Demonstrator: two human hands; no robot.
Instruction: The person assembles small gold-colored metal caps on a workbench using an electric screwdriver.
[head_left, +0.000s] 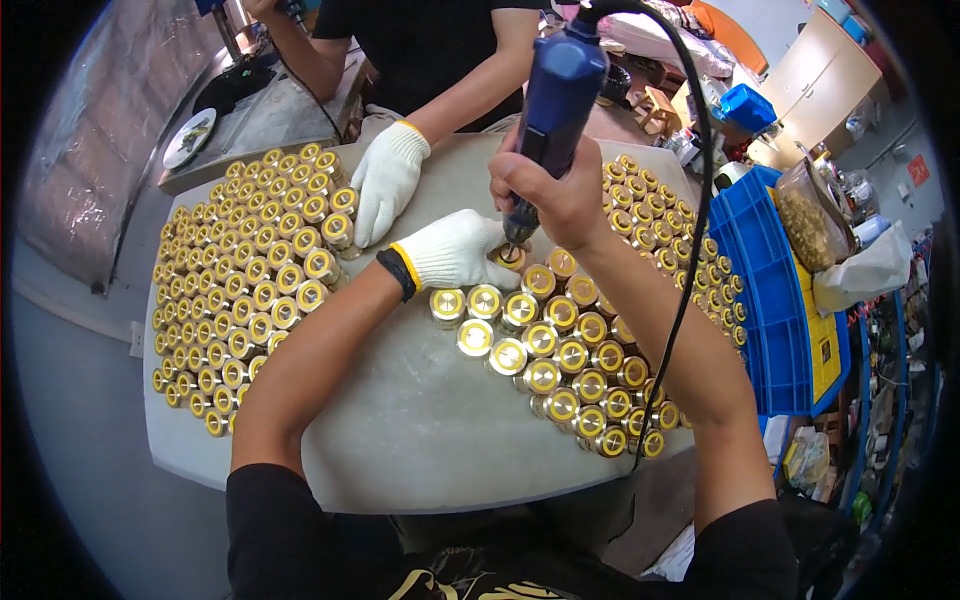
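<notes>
1. Leftmost, the left caps (pixel 265 294) stand packed on the table (pixel 400 400); being shiny metal with yellow rings, they are probably stiff and rather heavy for their size.
2. Mid-table, toward the far side, the gloved left hand (pixel 455 248) has its fingers and thumb closed around the left side of one cap (pixel 517 263). That side wall seems the place to grip: smooth metal could slip or spin, and the cloth glove should help.
3. Just right of the glove, the cap sits at the far left corner of the right caps (pixel 574 355), under the tip of the blue tool (pixel 558 90); whether the tip touches, I cannot tell.
4. Further right, the bare right hand (pixel 570 195) has its fingers wrapped around the tool's lower body. It looks hard and probably top-heavy, so a low, firm hold suits it.
5. Right again, the black cable (pixel 705 130) looks flexible and crosses over the right forearm; it could drag on the caps.
</notes>
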